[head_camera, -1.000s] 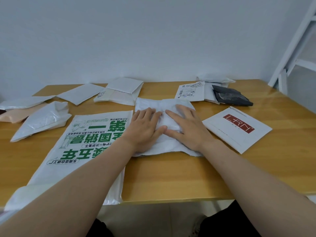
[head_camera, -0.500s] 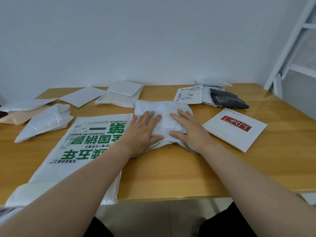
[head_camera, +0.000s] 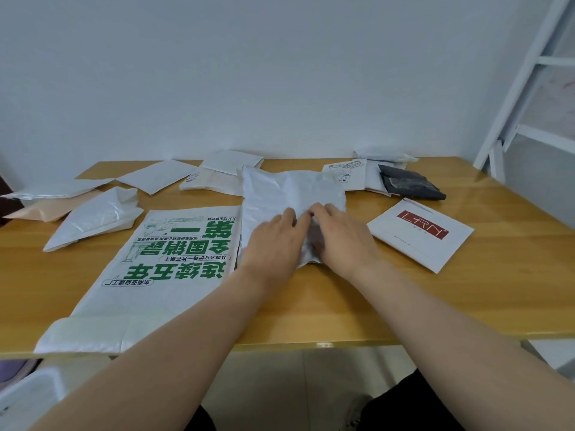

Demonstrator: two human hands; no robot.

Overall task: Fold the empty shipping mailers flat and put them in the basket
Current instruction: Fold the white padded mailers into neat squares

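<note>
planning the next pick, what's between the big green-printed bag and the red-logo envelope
In the head view, the crumpled white mailer lies between them, with the left hand and right hand on it.

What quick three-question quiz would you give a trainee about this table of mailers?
1. True or false: the left hand and the right hand both rest on the crumpled white mailer.
2. The large bag beside it is printed in: A red, B green, C blue.
3. Fill in: the mailer with the red logo lies to the ___ of the right hand.
Key: 1 true; 2 B; 3 right.
</note>
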